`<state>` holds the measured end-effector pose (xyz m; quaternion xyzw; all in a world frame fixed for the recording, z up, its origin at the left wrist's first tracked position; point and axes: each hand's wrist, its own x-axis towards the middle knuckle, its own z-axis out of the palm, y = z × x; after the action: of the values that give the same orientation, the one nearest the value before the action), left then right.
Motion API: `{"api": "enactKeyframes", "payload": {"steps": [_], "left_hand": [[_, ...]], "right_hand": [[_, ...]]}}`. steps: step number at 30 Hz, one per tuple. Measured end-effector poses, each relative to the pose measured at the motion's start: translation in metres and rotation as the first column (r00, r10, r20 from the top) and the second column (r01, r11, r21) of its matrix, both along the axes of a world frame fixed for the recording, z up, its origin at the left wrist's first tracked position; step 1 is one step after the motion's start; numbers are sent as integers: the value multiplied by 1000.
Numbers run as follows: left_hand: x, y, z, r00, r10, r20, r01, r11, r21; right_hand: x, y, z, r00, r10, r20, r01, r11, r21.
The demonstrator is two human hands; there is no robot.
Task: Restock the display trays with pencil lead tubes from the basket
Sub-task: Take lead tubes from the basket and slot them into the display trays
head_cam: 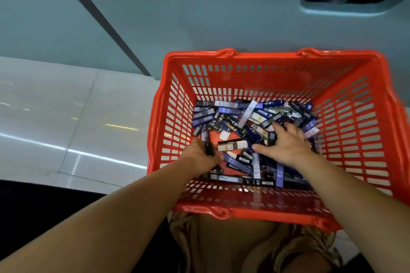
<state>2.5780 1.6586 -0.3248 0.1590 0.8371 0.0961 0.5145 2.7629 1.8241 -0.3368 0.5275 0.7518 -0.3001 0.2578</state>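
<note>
With a few dark tubes (208, 148) gripped in the curled left hand (199, 154) at the near left of the red basket (244, 211), the loose pencil lead tubes (239, 117) under the flat, spread right hand (287, 147) are best raked together and lifted lengthwise-aligned.

We see a basket (244, 211) of bright red moulded plastic, smooth and faintly shiny, and pencil lead tubes (230, 110) in hard, smooth plastic whose glossy printed faces catch the light. The floor (66, 117) is pale polished tile, glossy enough to mirror streaks of light, and the teal cabinet panel (199, 17) looks smooth with a duller, satin sheen. The beige cloth (184, 235) nearest us looks coarsely woven and matt.
</note>
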Motion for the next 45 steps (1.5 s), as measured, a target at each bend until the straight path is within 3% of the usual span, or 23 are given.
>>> {"api": "enactKeyframes", "payload": {"steps": [5,8,10,12,14,19,25,28,32,36,42,45], "left_hand": [[-4,0,-6,981,168,97,-179,977,116],[-4,6,-13,987,135,82,-142,987,79],[0,14,-17,997,-55,-55,56,998,3],[9,22,-14,929,-336,-158,312,937,-159],[18,29,-12,888,-430,-163,389,891,-235],[20,41,-29,924,-307,-227,257,940,-223],[21,50,-35,936,-219,-276,167,966,-199],[22,51,-37,961,-78,-267,67,997,-48],[24,54,-31,985,0,-173,24,990,136],[22,42,-33,967,-125,-223,164,972,167],[19,35,-19,918,-338,-207,369,920,131],[21,40,-24,782,-570,-251,588,809,-4]], "right_hand": [[8,-1,6,999,34,42,-37,998,55],[12,6,3,997,21,74,-26,998,64],[14,12,-1,992,51,113,-61,995,85],[14,19,-5,983,112,148,-128,987,98],[12,24,-10,975,157,158,-173,980,93],[11,25,-23,966,190,176,-213,968,129],[11,26,-21,995,78,68,-92,967,236],[3,30,-17,1000,-4,-24,8,984,178],[7,35,-11,992,53,-118,-38,991,126],[26,38,-2,970,238,-46,-237,971,13],[32,16,-12,944,257,206,-262,965,-1],[29,18,-16,933,277,231,-299,952,66]]}}
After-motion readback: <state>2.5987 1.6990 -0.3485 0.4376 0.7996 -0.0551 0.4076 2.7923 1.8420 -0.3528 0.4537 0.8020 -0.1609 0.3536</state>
